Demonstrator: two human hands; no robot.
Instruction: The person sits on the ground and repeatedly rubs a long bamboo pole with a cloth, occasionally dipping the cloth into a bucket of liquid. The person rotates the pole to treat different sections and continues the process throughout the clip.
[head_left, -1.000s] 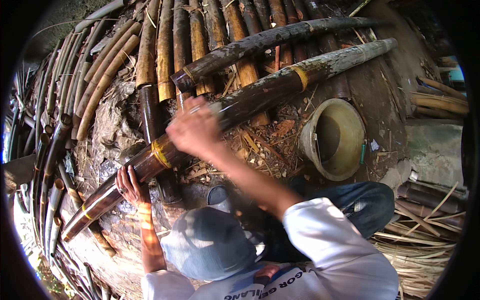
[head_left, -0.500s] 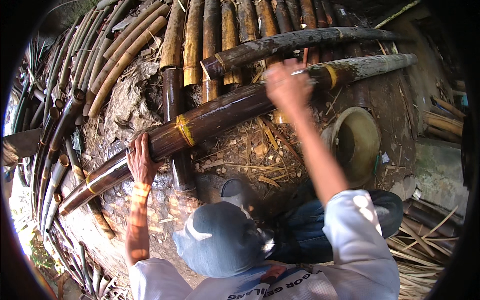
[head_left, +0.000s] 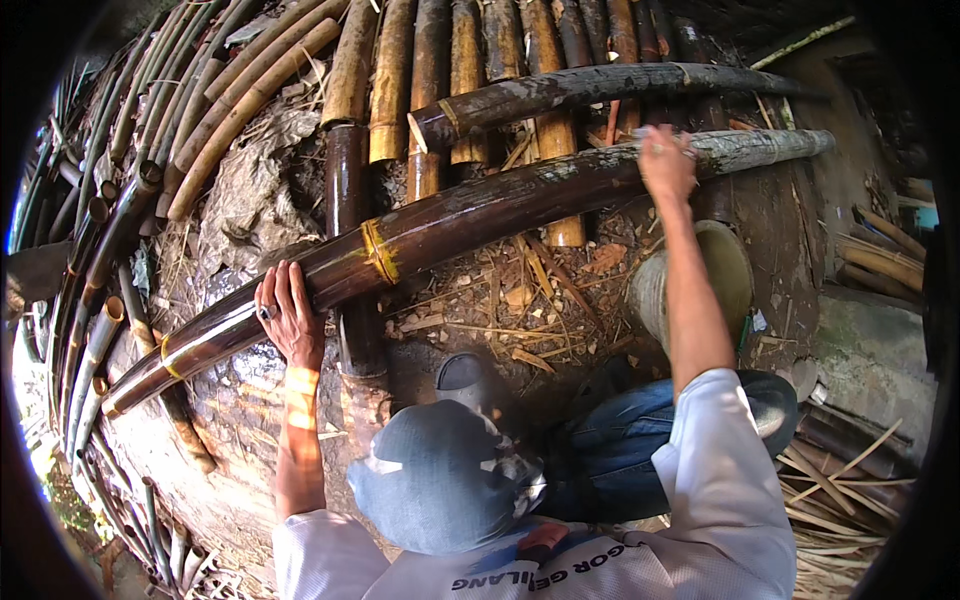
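A thick, wet, dark bamboo pole (head_left: 480, 222) with yellowish rings slants across the view, its far right part dull grey. My left hand (head_left: 292, 315), wearing a ring, lies over the pole's left part with its fingers stretched and slightly apart. Farther right, my right hand (head_left: 668, 165) is closed against the pole, near where the surface turns grey. A small pale bit shows at its fingers; blur hides what it is. Just beyond lies a second bamboo pole (head_left: 590, 88), greyish, with a cut end at its left.
Several bamboo poles (head_left: 390, 90) lie side by side at the back; more bamboo (head_left: 110, 250) is stacked at left. A bucket (head_left: 655, 300) stands beneath my right forearm. Chips and strips litter the ground (head_left: 500, 310). Split bamboo strips (head_left: 840, 520) lie at lower right.
My right hand has slid right along the pole. My left hand has shifted slightly right on it. The pole's right part sits a little lower in view, and wet streaks on its surface look different.
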